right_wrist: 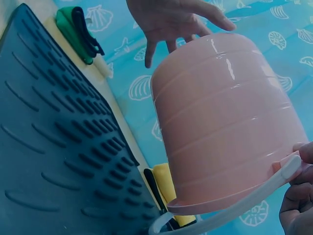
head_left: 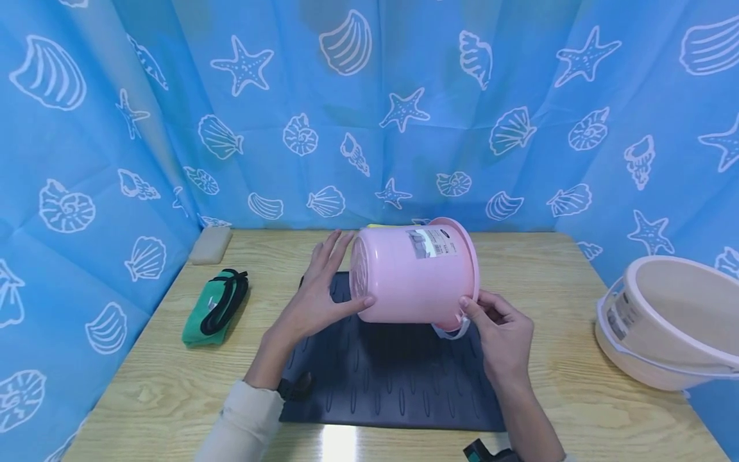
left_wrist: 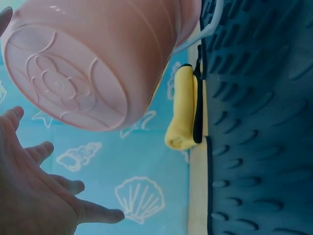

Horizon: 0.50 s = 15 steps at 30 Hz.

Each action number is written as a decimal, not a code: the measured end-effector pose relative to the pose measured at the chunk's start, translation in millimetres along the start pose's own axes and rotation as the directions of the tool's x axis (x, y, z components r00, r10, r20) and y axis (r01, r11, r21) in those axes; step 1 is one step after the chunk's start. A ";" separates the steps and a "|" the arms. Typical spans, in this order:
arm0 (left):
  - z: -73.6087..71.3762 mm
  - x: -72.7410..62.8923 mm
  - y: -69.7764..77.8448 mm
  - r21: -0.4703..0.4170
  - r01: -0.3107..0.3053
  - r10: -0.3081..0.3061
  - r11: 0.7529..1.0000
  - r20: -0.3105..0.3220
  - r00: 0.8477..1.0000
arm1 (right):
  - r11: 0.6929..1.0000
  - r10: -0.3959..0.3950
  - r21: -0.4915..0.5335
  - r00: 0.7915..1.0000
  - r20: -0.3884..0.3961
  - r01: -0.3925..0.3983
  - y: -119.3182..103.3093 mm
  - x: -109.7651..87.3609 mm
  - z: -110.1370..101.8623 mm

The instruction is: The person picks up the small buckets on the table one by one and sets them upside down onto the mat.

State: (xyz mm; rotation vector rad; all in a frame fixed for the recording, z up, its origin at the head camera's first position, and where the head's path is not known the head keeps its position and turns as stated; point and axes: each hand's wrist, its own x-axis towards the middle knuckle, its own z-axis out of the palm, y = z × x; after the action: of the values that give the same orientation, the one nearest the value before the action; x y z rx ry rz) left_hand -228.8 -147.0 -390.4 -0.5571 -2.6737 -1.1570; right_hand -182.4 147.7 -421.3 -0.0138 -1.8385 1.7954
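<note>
A pink plastic bucket (head_left: 404, 276) lies on its side in the air above the black ribbed mat (head_left: 381, 385), its base facing left. My right hand (head_left: 505, 333) pinches its rim near the handle joint. The pale handle (right_wrist: 244, 205) hangs down below the rim. My left hand (head_left: 314, 298) is spread out beside the base, thumb stretched toward the lower edge. A flower pattern is moulded into the base (left_wrist: 63, 81), seen in the left wrist view. On the bucket's side a printed label (head_left: 432, 243) faces up.
A green folded cloth with black straps (head_left: 204, 311) lies at the left, a pale block (head_left: 210, 246) behind it. Beyond the mat sits a yellow roll (left_wrist: 182, 107) with a black strap. A cream bucket (head_left: 623, 346) stands at the right edge.
</note>
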 end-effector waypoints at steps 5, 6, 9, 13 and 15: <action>0.1 6.5 1.7 -0.056 -0.044 0.044 0.997 0.009 0.999 | 0.996 0.038 0.082 0.999 0.009 -0.039 -1.1 -2.4 3.7; 0.0 8.0 2.4 -0.073 -0.055 0.056 0.996 0.010 0.998 | 0.995 0.044 0.094 0.999 0.011 -0.045 -1.2 -3.1 4.5; -0.3 12.9 5.3 -0.127 -0.083 0.085 0.988 0.014 0.996 | 0.993 0.049 0.104 0.999 0.022 -0.051 -0.5 -5.3 7.0; 0.4 18.4 8.3 -0.201 -0.095 0.101 0.975 0.020 0.995 | 0.993 0.062 0.098 0.998 0.034 -0.065 1.0 -8.8 11.0; 0.7 20.2 9.4 -0.228 -0.095 0.103 0.969 0.020 0.995 | 0.993 0.068 0.094 0.997 0.035 -0.071 1.3 -10.2 12.9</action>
State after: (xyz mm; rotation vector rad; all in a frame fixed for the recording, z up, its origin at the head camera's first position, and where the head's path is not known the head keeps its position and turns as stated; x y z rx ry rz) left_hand -243.5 -135.2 -378.6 -0.7414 -2.5217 -1.4456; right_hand -179.4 132.1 -425.6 -0.0136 -1.7927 1.9404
